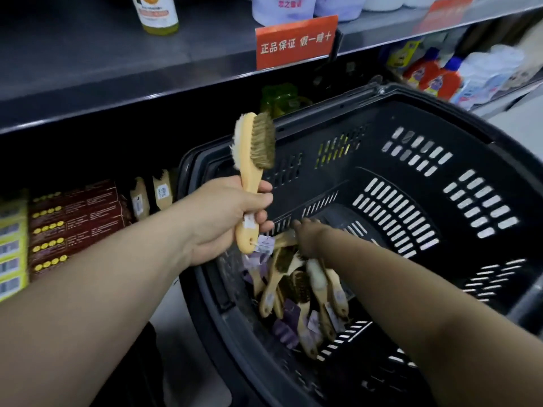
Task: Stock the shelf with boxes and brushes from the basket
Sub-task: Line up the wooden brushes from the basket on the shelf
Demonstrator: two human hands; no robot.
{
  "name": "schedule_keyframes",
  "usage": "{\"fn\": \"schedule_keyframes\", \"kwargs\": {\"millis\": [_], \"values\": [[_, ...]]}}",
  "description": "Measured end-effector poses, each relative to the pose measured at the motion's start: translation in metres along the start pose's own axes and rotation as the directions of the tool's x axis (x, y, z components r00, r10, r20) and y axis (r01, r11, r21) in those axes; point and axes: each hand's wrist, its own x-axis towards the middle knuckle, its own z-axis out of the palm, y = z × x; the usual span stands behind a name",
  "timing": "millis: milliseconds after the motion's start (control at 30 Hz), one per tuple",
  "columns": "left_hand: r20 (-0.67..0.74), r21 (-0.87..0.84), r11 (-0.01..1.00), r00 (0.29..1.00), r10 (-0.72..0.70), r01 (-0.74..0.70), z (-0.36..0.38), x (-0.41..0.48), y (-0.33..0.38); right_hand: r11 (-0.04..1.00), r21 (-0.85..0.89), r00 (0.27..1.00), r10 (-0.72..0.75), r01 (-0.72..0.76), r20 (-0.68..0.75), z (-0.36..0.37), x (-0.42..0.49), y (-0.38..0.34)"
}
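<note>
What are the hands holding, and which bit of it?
The left hand grips a wooden brush by its handle. The right hand is down among the brushes in the basket; whether it grips one cannot be told.

Right hand (pixel 308 235) blurred among brushes (pixel 293 286), grip unclear, top-shelf bottle (pixel 157 13) cut off

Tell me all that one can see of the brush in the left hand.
The brush has a pale wooden handle, brown bristles on one side and white ones on the other. It stands nearly upright, head up, at the edge of the basket. The left hand grips its handle; a tag hangs from its end.
</note>
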Motion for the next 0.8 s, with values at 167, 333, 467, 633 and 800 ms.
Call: {"fn": "schedule_keyframes", "kwargs": {"millis": [167, 333, 467, 633, 800], "values": [[0.01, 0.021, 1.0, 1.0, -0.007, 0.007, -0.009, 0.003, -0.004, 0.978, -0.205, 0.994, 0.016, -0.037, -0.106, 0.025, 0.029, -0.006], [0.007, -0.041, 0.999, 1.0, -0.011, 0.012, -0.009, 0.0, 0.0, 0.974, -0.226, 0.999, 0.007, -0.016, -0.04, 0.007, 0.012, 0.012], [0.03, -0.082, 0.997, 0.999, -0.013, 0.015, -0.003, -0.005, 0.003, 0.988, 0.122, 0.995, -0.093, 0.089, 0.031, -0.05, -0.043, 0.037], [0.058, -0.125, 0.992, 0.998, 0.0, 0.007, 0.005, -0.01, 0.003, 0.796, 0.538, 0.948, -0.135, 0.277, -0.289, -0.111, -0.146, 0.066], [0.062, -0.095, 0.995, 0.998, 0.024, -0.018, 0.013, -0.012, 0.002, 0.462, 0.746, 0.875, -0.2, 0.481, -0.441, -0.118, -0.215, 0.069]]}}
